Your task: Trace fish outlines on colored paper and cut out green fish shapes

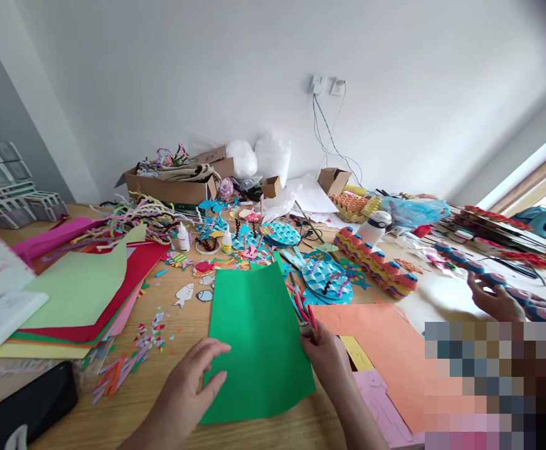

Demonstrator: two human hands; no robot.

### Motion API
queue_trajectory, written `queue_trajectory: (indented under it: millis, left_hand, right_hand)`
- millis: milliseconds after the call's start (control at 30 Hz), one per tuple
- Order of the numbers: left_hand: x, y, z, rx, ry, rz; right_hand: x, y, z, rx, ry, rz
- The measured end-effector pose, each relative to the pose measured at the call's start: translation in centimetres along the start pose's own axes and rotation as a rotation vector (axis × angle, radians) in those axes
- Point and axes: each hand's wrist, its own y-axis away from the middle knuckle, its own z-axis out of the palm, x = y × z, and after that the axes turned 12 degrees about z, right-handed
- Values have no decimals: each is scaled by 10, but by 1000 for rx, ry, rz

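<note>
A sheet of green paper (pixel 258 344), slightly bent, lies in front of me over the wooden table. My left hand (pixel 191 378) is at its left edge, thumb and fingers apart, fingertips just over the sheet. At the right edge, my right hand (pixel 327 353) is closed with its thumb by the paper's edge; its fingers are partly hidden. Red and blue pen-like sticks (pixel 296 297) show right beside those fingers. Under and beyond my right wrist lie an orange sheet (pixel 376 350), a small yellow piece (pixel 357 353) and a pink sheet with drawn lines (pixel 380 400).
Stacked coloured paper (pixel 76 287) and a black phone (pixel 29 406) lie left. Paper scraps (pixel 151 331), fish cutouts (pixel 185 294), glue bottles (pixel 183 237) and blue decorated discs (pixel 327 281) spread beyond. A painted egg carton (pixel 376 262) stands right, near another person's hand (pixel 495 300).
</note>
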Motion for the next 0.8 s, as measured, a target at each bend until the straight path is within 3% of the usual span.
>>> queue_trajectory:
  millis: [67,167,400,500,567,667,733,800]
  left_hand:
    - [-7,4,0,-154,-270,161]
    - [-19,9,2,-339,-458,201]
    - [-37,16,6,-430,-535,137]
    - [-34,12,4,-401,-479,126]
    - [-27,4,-1,-324,-349,90]
    - [-12,-10,-10,-99,-54,-27]
    - [-2,-15,-12,18,148,-124]
    - [6,-15,-11,33,311,-206]
  right_hand:
    - [-5,-2,1,21,75,0]
    - [-6,-6,4,53,180,-30]
    - [-2,-5,-6,170,411,-128]
    - [-15,9,-13,173,363,-136]
    - [-25,21,-12,100,296,-226]
    - [-37,37,2,-85,225,-428]
    - [-40,46,16,-104,226,-541]
    - [-41,53,30,-67,251,-641]
